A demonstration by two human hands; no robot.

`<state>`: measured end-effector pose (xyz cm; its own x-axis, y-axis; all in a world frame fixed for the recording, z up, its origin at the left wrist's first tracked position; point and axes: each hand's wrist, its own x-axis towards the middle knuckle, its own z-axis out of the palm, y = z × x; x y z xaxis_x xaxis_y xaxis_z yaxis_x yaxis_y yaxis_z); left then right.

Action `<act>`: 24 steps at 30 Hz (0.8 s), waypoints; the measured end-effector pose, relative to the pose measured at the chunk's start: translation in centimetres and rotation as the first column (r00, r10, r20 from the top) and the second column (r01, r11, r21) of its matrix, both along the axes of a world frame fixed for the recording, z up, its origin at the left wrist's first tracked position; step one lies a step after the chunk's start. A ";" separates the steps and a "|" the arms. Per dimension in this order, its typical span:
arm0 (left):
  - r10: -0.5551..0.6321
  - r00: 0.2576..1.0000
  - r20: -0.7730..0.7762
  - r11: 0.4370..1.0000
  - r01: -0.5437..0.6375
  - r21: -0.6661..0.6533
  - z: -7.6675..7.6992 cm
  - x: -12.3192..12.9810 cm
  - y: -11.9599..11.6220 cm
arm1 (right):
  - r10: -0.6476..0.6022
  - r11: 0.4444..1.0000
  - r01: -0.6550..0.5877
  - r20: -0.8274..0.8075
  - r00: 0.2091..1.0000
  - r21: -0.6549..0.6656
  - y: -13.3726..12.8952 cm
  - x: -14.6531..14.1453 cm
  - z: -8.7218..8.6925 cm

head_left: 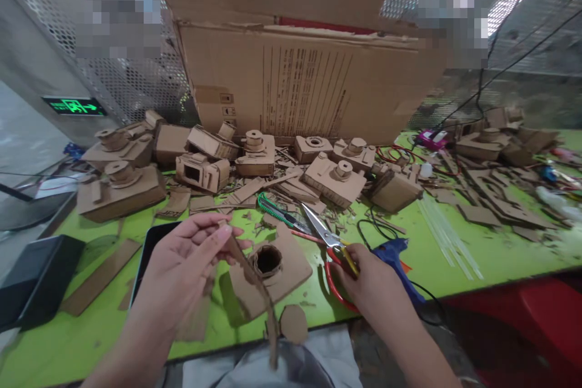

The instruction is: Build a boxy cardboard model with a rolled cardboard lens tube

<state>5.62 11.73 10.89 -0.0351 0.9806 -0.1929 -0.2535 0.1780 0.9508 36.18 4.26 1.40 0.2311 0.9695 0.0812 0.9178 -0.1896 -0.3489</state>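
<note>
My left hand (191,260) pinches the top end of a narrow, bent cardboard strip (260,282), which hangs down past the table's front edge. Fingers of my right hand (370,276) are closed on the red-and-yellow handles of a pair of scissors (334,248), whose blades point away to the upper left. Between my hands lies a cardboard piece (293,260) with a round, hollow cardboard ring (268,262) standing on it. Close to the front edge is a small cardboard disc (293,322). A green utility knife (277,211) lies beyond the scissors.
Several cardboard camera models (334,179) and scraps fill the back, before a large cardboard box (300,85). At right are a blue glue gun (395,257) with its cable and clear glue sticks (448,233). A dark box-shaped object (45,279) stands at left.
</note>
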 end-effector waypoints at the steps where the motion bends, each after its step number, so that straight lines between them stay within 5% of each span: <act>1: 0.034 0.999 0.032 0.999 -0.035 0.023 -0.2 0.1 0.0 | 0.013 1.000 -0.013 0.024 1.000 0.003 0.1 0.0 -0.3; 5: 0.126 0.985 0.120 0.987 -0.136 0.082 -1.4 0.6 -0.2 | 0.133 0.985 -0.131 -0.007 0.991 0.115 -0.1 -0.6 0.9; 8: 0.179 0.976 0.126 0.974 -0.194 0.119 -2.6 1.0 -0.5 | 0.169 0.957 -0.129 -0.138 0.976 0.258 -0.3 -2.3 3.1; 11: 0.189 0.980 0.066 0.970 -0.197 0.144 -3.9 1.1 -1.0 | 0.273 0.945 -0.194 -0.303 0.913 0.264 0.2 -4.4 4.2; 16: 0.149 0.987 -0.053 0.982 -0.141 0.123 -5.6 0.6 -2.5 | 0.439 0.876 -0.320 -0.318 0.841 0.361 2.3 -6.6 2.8; 24: 0.134 0.903 -0.408 0.968 -0.030 0.251 -6.7 0.5 -5.9 | 0.461 0.842 -0.322 -0.266 0.847 0.433 2.4 -7.3 2.9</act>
<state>6.16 5.83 4.16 -0.1435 0.9855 0.0910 0.1732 -0.0655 0.9827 28.86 6.66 4.32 -0.0822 0.9002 0.4277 0.6904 0.3609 -0.6270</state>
